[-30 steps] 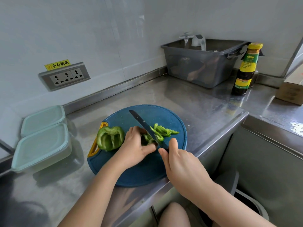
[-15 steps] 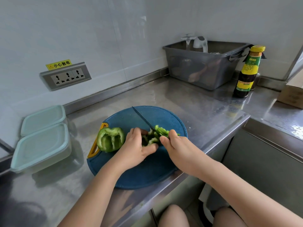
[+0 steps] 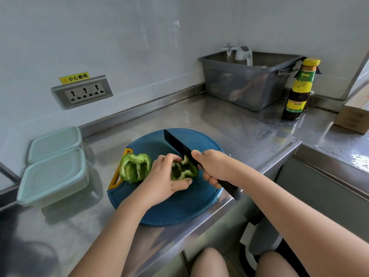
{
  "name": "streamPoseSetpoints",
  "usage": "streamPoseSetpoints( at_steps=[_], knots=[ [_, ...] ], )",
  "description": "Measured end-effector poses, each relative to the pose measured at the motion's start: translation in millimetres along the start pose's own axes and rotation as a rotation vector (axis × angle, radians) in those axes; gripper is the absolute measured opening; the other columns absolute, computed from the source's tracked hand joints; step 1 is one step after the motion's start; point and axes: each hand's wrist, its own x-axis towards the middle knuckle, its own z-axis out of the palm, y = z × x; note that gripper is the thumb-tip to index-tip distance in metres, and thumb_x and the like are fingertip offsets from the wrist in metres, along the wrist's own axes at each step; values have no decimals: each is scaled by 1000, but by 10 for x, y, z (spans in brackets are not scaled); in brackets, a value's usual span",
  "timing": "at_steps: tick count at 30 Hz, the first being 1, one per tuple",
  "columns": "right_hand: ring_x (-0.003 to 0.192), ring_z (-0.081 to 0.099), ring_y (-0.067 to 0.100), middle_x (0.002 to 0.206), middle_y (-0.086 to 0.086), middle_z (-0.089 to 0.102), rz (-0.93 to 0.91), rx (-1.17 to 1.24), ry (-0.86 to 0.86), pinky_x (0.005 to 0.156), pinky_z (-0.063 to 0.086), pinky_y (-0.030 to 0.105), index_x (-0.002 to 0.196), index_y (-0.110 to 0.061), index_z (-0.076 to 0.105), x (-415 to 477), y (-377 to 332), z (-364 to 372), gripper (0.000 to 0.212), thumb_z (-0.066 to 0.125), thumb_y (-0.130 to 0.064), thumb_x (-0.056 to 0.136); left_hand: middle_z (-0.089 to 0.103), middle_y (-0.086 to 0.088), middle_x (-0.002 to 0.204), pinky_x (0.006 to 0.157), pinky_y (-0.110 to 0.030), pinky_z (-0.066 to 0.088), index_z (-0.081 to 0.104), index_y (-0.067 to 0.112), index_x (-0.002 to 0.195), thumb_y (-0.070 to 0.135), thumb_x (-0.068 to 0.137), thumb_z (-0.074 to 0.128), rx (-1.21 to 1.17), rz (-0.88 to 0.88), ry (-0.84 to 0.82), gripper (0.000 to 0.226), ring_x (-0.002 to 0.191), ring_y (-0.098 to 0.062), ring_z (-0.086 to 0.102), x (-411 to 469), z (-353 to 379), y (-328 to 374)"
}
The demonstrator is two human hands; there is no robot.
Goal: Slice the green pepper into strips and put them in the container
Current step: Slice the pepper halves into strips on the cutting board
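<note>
Stainless counter runs along a white wall, with a grey tub (image 3: 247, 80) and a sauce bottle (image 3: 299, 90) off at 1 and 2 o'clock from the round blue cutting board (image 3: 179, 208). From my remote seat I read the step as slicing one pepper piece on that board. My left hand (image 3: 167, 178) is curled over the pepper piece (image 3: 182, 170) at the board's centre, thumb under its near edge, fingertips (image 3: 175, 156) bunched at the top close to the blade. My right hand (image 3: 211, 166) is closed round the handle of the black knife (image 3: 179, 144), whose blade points toward 11 o'clock and sits against the piece's right side. The other pepper half (image 3: 134, 166) lies cut side up at 9 o'clock on the board, untouched. Two lidded containers (image 3: 54, 172) wait at 9 o'clock on the counter, well apart from the board (both lids look on, so one needs opening before anything goes in).

To cut well, I would keep the left fingertips tucked back behind the knuckles, press the curved piece flatter so it cannot rock, and draw the blade through in narrow parallel passes, shifting the holding hand leftward after each strip
</note>
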Motion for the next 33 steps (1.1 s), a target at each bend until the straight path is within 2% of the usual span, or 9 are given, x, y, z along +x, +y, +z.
streamPoseSetpoints(
  at_steps=[3, 7, 11, 16, 18, 22, 26, 30, 33],
  knots=[
    [46, 38, 23, 64, 10, 46, -65, -38, 40, 46, 39, 27, 83, -14, 42, -156, 108, -50, 31, 29, -36, 101, 39, 1, 113, 91, -26, 34, 41, 28, 124, 49, 76, 69, 57, -21, 68, 59, 110, -16, 40, 1, 14, -10],
    [59, 38, 22, 68, 6, 43, -212, -41, 258, 58, 35, 33, 74, -13, 34, -428, 289, 66, 44, 31, -50, 96, 38, 3, 110, 84, -22, 33, 44, 18, 123, 50, 73, 72, 69, -67, 128, 66, 105, -14, 44, 22, 46, -24],
    [60, 37, 22, 61, 2, 41, -313, -91, 309, 60, 34, 36, 74, -15, 29, -667, 357, 275, 39, 31, -48, 96, 36, 3, 107, 81, -20, 31, 46, 12, 122, 45, 72, 75, 71, -97, 161, 67, 100, -11, 41, 38, 47, 14],
    [64, 43, 32, 58, -1, 37, -398, -262, 379, 60, 35, 40, 79, -19, 23, -763, 389, 475, 35, 21, -50, 96, 57, 0, 84, 62, -24, 37, 56, 10, 85, 60, 57, 64, 95, -128, 103, 57, 91, -26, 60, 130, 59, -64],
    [64, 44, 31, 59, -3, 37, -404, -337, 419, 59, 35, 39, 83, -19, 21, -755, 417, 530, 34, 17, -50, 96, 61, -5, 84, 59, -23, 36, 58, 12, 86, 65, 53, 65, 102, -147, 100, 62, 83, -20, 60, 180, 92, -153],
    [64, 49, 30, 59, -2, 39, -420, -342, 427, 61, 38, 39, 86, -19, 23, -762, 442, 567, 33, 15, -50, 96, 61, -8, 83, 58, -22, 34, 53, 13, 83, 64, 54, 65, 113, -123, 88, 60, 76, -14, 54, 212, 104, -184],
    [66, 50, 30, 60, -2, 40, -428, -341, 427, 60, 36, 38, 87, -19, 24, -772, 431, 574, 33, 15, -50, 96, 60, -3, 87, 61, -23, 35, 54, 15, 85, 61, 54, 62, 154, -97, 77, 56, 85, -19, 57, 189, 84, -129],
    [67, 50, 32, 60, -3, 39, -434, -331, 423, 59, 35, 37, 88, -19, 24, -765, 428, 580, 33, 14, -50, 95, 53, 0, 99, 73, -26, 36, 50, 29, 75, 46, 65, 69, 165, -71, 75, 28, 97, -19, 49, 117, 41, -8],
    [65, 48, 29, 59, -4, 37, -449, -327, 426, 60, 37, 38, 89, -20, 22, -785, 411, 604, 34, 10, -52, 93, 54, 2, 95, 72, -27, 40, 50, 25, 82, 58, 59, 60, 173, -56, 61, 42, 94, -18, 50, 120, 34, -9]
  ],
)
